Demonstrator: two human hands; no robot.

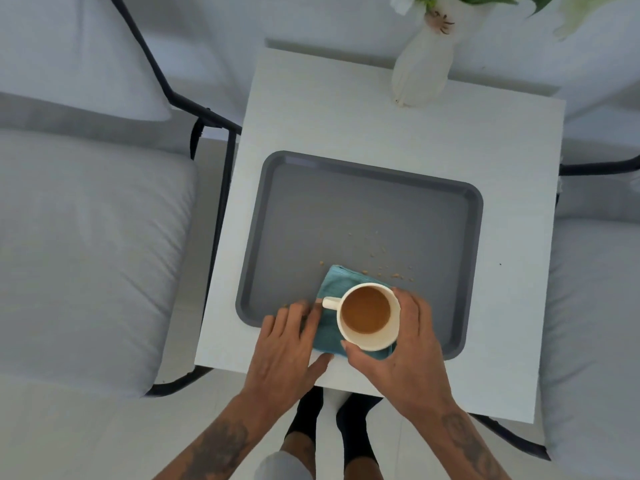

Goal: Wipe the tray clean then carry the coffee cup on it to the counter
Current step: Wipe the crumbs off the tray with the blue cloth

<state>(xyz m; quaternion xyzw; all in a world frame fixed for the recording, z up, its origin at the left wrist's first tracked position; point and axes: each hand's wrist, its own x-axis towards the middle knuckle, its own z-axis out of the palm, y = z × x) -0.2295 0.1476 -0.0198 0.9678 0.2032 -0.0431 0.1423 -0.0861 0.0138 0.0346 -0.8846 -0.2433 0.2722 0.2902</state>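
Note:
A grey tray (363, 202) lies on a white side table (346, 109). Brown crumbs (381, 268) are scattered on its near half. A folded teal cloth (334, 285) lies at the tray's near edge. A white coffee cup (367, 317), filled with brown coffee, is above the cloth, handle pointing left. My right hand (405, 348) wraps around the cup's right and near side. My left hand (287, 344) rests flat, fingers on the cloth's left edge and the tray rim. Whether the cup touches the cloth I cannot tell.
A white vase (422, 67) with white flowers stands at the table's far edge. Grey cushioned chairs with black metal frames flank the table, one left (86, 244) and one right (595, 306). My feet in black socks (332, 424) stand below the table's near edge.

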